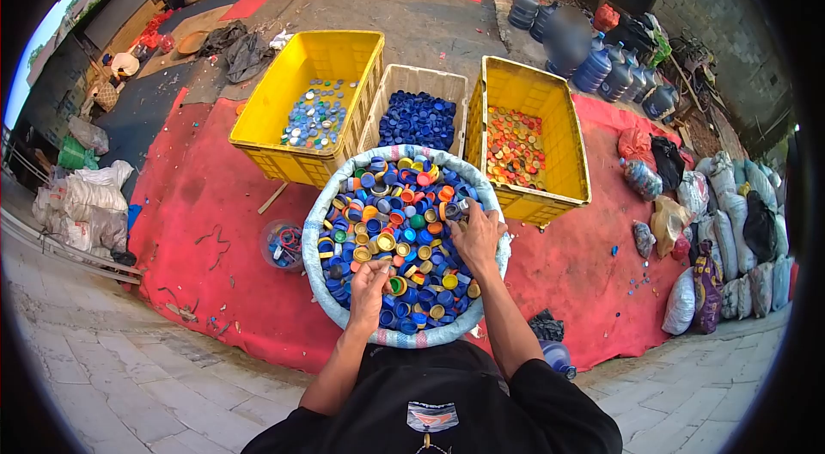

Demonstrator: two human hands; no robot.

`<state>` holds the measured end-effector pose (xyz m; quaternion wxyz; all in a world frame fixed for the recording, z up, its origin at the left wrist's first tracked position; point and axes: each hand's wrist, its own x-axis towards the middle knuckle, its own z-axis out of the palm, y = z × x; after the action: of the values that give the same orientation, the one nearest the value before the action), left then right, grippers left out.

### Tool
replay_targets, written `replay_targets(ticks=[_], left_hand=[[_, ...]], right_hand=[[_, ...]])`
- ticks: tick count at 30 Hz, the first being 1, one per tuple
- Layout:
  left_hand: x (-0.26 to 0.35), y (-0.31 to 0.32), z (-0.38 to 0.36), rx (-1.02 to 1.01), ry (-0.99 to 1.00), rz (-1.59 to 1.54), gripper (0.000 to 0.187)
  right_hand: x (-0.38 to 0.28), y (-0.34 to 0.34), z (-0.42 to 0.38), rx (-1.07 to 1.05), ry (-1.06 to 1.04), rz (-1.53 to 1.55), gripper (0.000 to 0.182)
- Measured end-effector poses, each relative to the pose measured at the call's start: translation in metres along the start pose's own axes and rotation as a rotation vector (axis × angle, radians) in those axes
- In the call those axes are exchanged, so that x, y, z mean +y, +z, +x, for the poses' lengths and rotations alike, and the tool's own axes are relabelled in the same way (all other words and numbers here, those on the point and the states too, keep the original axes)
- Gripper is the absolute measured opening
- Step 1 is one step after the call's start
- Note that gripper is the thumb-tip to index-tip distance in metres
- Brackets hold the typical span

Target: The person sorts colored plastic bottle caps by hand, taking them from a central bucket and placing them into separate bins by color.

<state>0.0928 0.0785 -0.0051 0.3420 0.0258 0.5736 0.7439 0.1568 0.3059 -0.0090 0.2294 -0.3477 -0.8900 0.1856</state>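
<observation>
A round basin with a pale blue cloth rim sits close in front of me, full of mixed bottle caps in blue, orange, yellow and green. My left hand is over its lower left part, fingers pinched together on something too small to make out. Over the right side is my right hand, its fingers closed around something small and pale near the thumb. Beyond the basin stand a yellow crate with blue, green and white caps, a white crate with dark blue caps, and another yellow crate with orange and red caps.
A clear tub with small items stands left of the basin on the red ground sheet. Large water bottles line the back right. Filled sacks are piled at right, more sacks at left. A person is at far left.
</observation>
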Motion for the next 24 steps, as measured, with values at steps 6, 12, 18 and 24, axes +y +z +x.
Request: replay_targets(ticks=[6, 12, 18, 24], left_hand=[[-0.003, 0.014, 0.010, -0.024, 0.040, 0.142, 0.017], [-0.006, 0.038, 0.050, -0.121, 0.356, 0.672, 0.034], [0.007, 0.084, 0.093, -0.197, 0.938, 1.151, 0.042], [-0.003, 0.109, 0.101, -0.265, 0.994, 1.337, 0.045]], right_hand=[[-0.003, -0.024, -0.008, 0.102, 0.173, 0.604, 0.056], [0.027, -0.041, -0.045, 0.055, 0.566, 1.659, 0.037], [0.032, -0.062, -0.084, -0.007, 0.691, 1.999, 0.032], [0.029, -0.072, -0.105, 0.061, 0.715, 2.040, 0.032]])
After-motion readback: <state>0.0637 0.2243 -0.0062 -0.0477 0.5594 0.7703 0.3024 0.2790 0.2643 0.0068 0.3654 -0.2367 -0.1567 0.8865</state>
